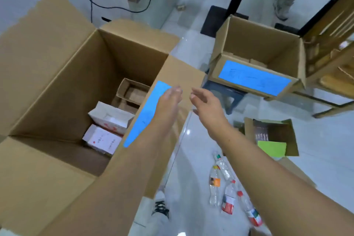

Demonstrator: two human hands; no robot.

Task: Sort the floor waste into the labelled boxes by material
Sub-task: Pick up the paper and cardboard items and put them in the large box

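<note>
Hovering side by side over the right flap of the large cardboard box, both hands carry nothing. The left grip is loose, fingers straight and pointing away, over the upper end of the blue label on that flap; whether it touches the flap is unclear. The right grip is just beside it, fingers spread and slightly bent, palm turned toward the left. Both forearms reach far forward, bare. The plastic bottles lie in a cluster on the tiled floor under the right forearm, well apart from either grip. Inside the large box sit white paper cartons and small cardboard boxes. A second blue-labelled box stands further off, and a green-labelled box is on the floor near the bottles.
</note>
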